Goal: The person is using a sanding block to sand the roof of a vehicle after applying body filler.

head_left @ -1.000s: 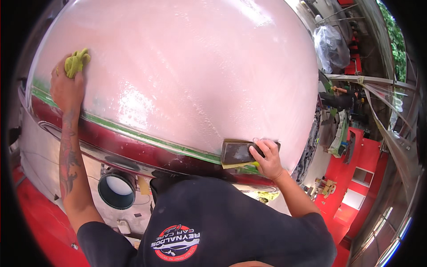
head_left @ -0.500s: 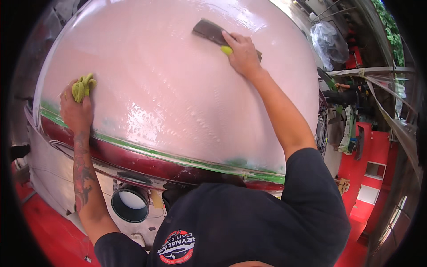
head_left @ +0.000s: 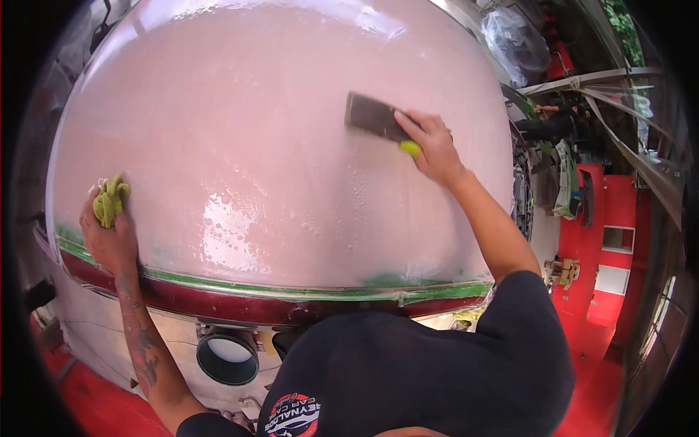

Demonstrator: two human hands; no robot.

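Observation:
A broad, wet car panel (head_left: 277,146) in pale pink primer fills the middle of the view, with water beads and a bright glare patch on it. On its right half, my right hand (head_left: 435,151) is closed on a long dark sanding block (head_left: 375,116) lying against the surface. A yellow-green bit (head_left: 410,148) shows below the thumb; what it belongs to is unclear. My left hand (head_left: 113,244) rests at the panel's left edge, its fingers closed on a crumpled yellow-green cloth (head_left: 111,201).
A green strip (head_left: 328,293) and dark red bodywork (head_left: 240,307) border the panel's near edge, close to my body. Below stands a dark bucket (head_left: 228,357) with a whitish inside. At the right are a clear plastic bag (head_left: 515,45), red cabinets (head_left: 619,200) and another person (head_left: 557,124).
My right hand has brought the block nearer to me and slightly right over the panel. The left hand with the cloth appears lower and farther left, while the whole view has shifted too.

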